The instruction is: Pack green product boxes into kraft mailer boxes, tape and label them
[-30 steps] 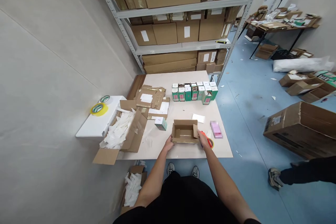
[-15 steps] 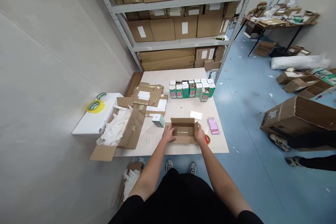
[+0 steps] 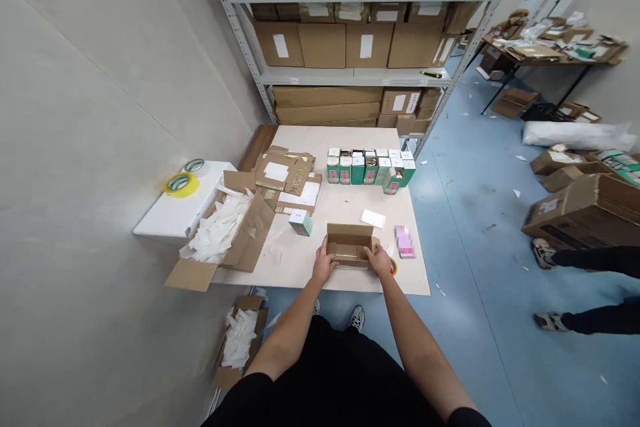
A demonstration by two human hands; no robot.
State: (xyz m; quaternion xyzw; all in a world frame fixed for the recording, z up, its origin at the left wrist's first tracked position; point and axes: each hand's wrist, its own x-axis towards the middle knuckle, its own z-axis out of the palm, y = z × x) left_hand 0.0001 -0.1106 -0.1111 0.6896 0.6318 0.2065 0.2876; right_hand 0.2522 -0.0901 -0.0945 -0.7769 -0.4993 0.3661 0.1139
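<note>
Cardboard carton (image 3: 350, 250): positioned at the near side of the table (image 3: 410, 278), between my hands. My left hand (image 3: 324, 263) grips the left end; my right hand (image 3: 379, 259) grips the right end, thumb toward the interior. I judge the carton light and its walls fairly stiff, though upper edges and flaps probably bend under pressure. Dry board should offer good friction; crushing is a likelier fault than slipping. Recommended hold: both short ends, low, near the corners, with even force. Appearance: plain brown, rectangular, longer left to right, top open, far panel upright. The tape roll (image 3: 394, 267) lies just beside my right hand.
</note>
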